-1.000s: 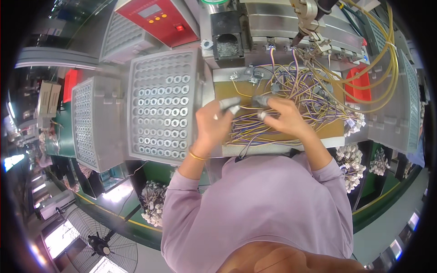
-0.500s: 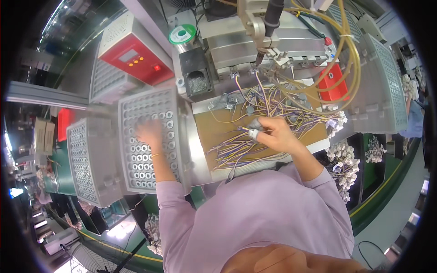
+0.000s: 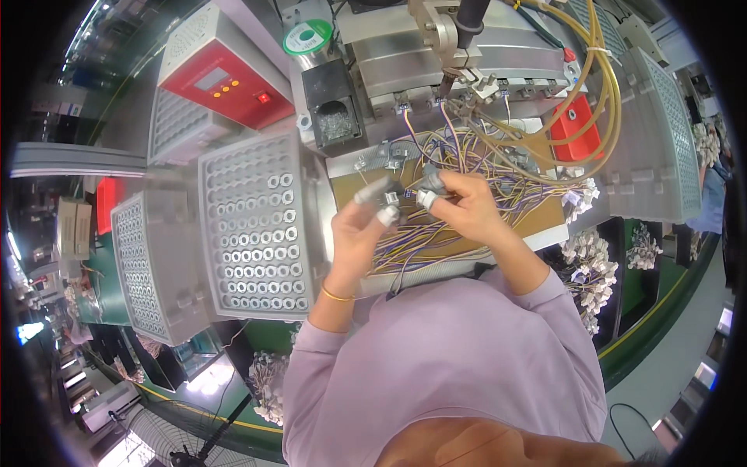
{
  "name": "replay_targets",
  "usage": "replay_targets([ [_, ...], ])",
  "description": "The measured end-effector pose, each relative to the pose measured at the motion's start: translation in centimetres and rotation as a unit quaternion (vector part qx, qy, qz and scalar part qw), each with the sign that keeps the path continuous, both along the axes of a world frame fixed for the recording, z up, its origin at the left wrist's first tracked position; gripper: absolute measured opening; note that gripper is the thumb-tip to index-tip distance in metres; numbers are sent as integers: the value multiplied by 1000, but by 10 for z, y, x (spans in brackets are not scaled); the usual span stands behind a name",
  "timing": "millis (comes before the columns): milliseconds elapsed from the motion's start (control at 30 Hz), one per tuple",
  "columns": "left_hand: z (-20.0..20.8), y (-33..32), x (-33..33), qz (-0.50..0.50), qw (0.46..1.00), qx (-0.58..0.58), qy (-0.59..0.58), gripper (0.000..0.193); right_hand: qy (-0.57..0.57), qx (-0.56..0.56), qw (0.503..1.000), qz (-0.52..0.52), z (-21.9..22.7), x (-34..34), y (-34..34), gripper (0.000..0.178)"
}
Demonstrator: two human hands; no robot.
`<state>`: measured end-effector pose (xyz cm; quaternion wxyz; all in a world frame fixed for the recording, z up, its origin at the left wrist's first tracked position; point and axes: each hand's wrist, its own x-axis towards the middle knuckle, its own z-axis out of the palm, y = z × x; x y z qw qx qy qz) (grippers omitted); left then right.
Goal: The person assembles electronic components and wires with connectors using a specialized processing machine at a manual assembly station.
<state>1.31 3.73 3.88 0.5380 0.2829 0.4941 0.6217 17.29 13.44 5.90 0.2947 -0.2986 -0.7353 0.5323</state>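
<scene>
My left hand (image 3: 356, 237), with pale finger covers on the fingertips, pinches a small silvery metal part (image 3: 391, 199). My right hand (image 3: 468, 208), its thumb and finger also covered, is closed on a wire whose small dark end (image 3: 409, 193) points at that part; a narrow gap seems to lie between them. Beneath both hands, a bundle of yellow and purple wires (image 3: 412, 247) spreads over a brown board (image 3: 354, 204). To the left, a plastic tray (image 3: 311, 257) holds rows of round silvery parts (image 3: 257, 272) like the pinched one, with bare pockets at its far side.
Beyond the board stands a metal fixture (image 3: 459, 66) with a tool head (image 3: 449, 82) above clamped wires. A red control box (image 3: 233, 82), solder spool (image 3: 307, 36) and black holder (image 3: 334, 105) stand far left. Yellow tubes (image 3: 611, 93) loop near a red bin (image 3: 574, 128).
My left hand has come from over the tray to the board, now with a small metal part in its fingers. My right hand keeps the wire, slightly shifted.
</scene>
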Motion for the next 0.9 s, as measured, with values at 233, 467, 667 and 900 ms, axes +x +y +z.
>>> replay_targets([
  [233, 9, 5, 15, -33, 998, 42, -18, 39, 39, -39, 998, -8, -2, 4, -2, 9],
  [467, 9, 6, 22, -47, 995, 91, 19, 38, 45, 11, 999, 0, 8, 7, 1, 7],
  [667, 16, 8, 28, -15, 994, 81, 76, 36, 7, 89, 996, 3, 15, 11, 7, 11],
  [900, 18, 13, 31, -28, 996, 70, 44, 29, -16, 61, 998, 15, 12, 16, 4, 9],
])
